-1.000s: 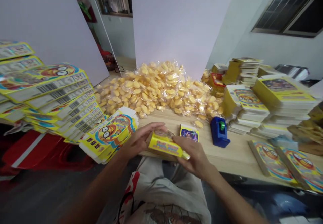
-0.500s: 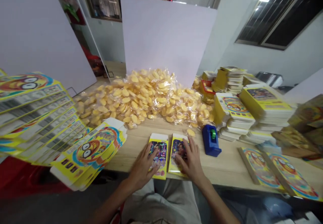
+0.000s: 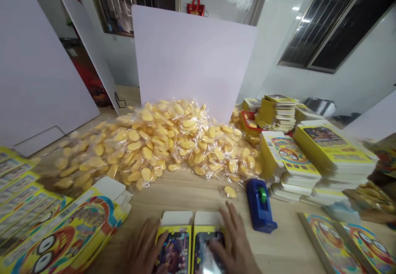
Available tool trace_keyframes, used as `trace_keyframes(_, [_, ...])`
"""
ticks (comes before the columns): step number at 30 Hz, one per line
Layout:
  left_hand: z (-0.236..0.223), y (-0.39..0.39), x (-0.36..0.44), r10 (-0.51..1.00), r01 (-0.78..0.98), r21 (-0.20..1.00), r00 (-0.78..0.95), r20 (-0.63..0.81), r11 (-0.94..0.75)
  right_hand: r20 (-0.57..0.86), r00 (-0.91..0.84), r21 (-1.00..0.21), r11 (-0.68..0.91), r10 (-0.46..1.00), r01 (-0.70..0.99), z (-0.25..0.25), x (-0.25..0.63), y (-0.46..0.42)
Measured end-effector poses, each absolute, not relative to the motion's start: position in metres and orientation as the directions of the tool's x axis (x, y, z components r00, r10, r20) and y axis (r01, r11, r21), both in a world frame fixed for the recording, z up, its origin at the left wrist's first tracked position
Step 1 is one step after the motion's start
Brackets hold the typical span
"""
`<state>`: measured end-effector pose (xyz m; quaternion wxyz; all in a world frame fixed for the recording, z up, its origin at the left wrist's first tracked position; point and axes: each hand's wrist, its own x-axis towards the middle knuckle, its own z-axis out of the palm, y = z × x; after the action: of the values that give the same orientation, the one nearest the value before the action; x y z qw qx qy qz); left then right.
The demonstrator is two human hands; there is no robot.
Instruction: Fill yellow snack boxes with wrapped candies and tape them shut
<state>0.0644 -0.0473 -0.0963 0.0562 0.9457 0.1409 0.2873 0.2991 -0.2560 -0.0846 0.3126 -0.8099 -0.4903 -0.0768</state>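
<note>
Nothing can be read; what seems lettering on the yellow boxes [image 3: 180,247] is blurred.

Packing workshop, indicated by bagged yellow pieces [image 3: 161,142] heaped on desk [image 3: 176,191], printed cartons [image 3: 293,153] stacked right, tape dispenser [image 3: 256,210].

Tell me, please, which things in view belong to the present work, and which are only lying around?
Likely in the work:
- left box, left hand at its edge
- right box, right hand over it
- yellow packets
- tape dispenser
- stacked boxes

Probably just there:
- red bag, hanging
- white board, behind the packets
</note>
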Motion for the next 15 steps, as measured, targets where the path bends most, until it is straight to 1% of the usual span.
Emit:
trace_keyframes(1, [-0.077, -0.037, 0.084, 0.294, 0.213, 0.214, 0.816, 0.497, -0.953, 0.486, 0.506, -0.423, -0.315, 0.713, 0.85, -0.068, 0.324, -0.246])
trace_keyframes(2, [-0.057, -0.029, 0.108, 0.285, 0.188, 0.237, 0.819, 0.499, -0.953, 0.548, 0.485, -0.391, -0.304, 0.681, 0.869, -0.051, 0.35, -0.234])
trace_keyframes(4, [-0.023, -0.016, 0.17, 0.198, 0.08, 0.231, 0.808, 0.554, -0.97, 0.617, 0.457, -0.282, -0.362, 0.641, 0.889, -0.023, 0.403, -0.208])
trace_keyframes(5, [-0.01, -0.013, 0.205, 0.154, 0.038, 0.209, 0.803, 0.575, -0.977, 0.602, 0.471, -0.224, -0.43, 0.645, 0.875, -0.013, 0.427, -0.195])
trace_keyframes(6, [-0.001, -0.012, 0.239, 0.112, 0.009, 0.182, 0.818, 0.565, -0.983, 0.574, 0.483, -0.16, -0.488, 0.661, 0.858, -0.006, 0.447, -0.183])
trace_keyframes(8, [0.009, -0.014, 0.302, 0.03, -0.029, 0.111, 0.864, 0.502, -0.993, 0.511, 0.497, -0.055, -0.551, 0.701, 0.833, 0.002, 0.476, -0.165])
trace_keyframes(10, [0.013, -0.017, 0.349, -0.037, -0.064, 0.059, 0.923, 0.384, -0.996, 0.474, 0.489, 0.004, -0.558, 0.732, 0.83, 0.004, 0.491, -0.155])
trace_keyframes(11, [0.013, -0.018, 0.366, -0.039, -0.054, 0.035, 0.939, 0.343, -0.998, 0.466, 0.48, 0.021, -0.551, 0.743, 0.834, 0.004, 0.494, -0.154])
trace_keyframes(13, [0.016, -0.017, 0.384, -0.059, -0.058, -0.012, 0.948, 0.313, -0.998, 0.451, 0.449, 0.049, -0.524, 0.771, 0.85, 0.005, 0.496, -0.154])
trace_keyframes(15, [0.02, -0.012, 0.386, -0.109, -0.097, -0.053, 0.936, 0.335, -0.994, 0.437, 0.399, 0.07, -0.473, 0.806, 0.878, 0.007, 0.496, -0.157])
